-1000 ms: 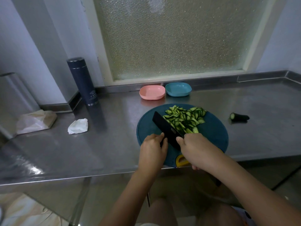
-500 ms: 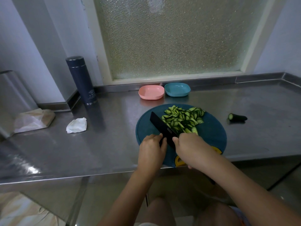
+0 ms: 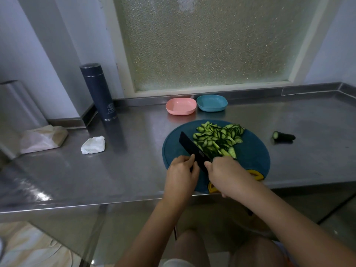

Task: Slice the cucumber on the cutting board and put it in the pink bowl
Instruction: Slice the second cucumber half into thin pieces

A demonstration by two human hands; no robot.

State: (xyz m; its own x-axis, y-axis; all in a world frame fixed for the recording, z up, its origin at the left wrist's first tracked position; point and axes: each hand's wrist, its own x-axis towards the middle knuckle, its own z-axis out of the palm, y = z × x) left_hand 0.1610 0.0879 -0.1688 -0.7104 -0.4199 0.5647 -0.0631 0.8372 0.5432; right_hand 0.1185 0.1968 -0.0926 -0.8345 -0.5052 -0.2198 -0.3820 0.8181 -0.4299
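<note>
Black knife [image 3: 189,146], handle hidden under right hand [image 3: 227,176]

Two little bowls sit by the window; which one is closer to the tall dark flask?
The pink bowl: it sits on the side of the flask, while the blue bowl lies beyond it to the right.

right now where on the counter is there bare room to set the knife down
Bare counter lies between the tissue and the cutting board, and right of the board, nearer than the cucumber end. Crowded: the slices on the board, the knife between left hand and right hand, the strip before pink bowl and blue bowl.
</note>
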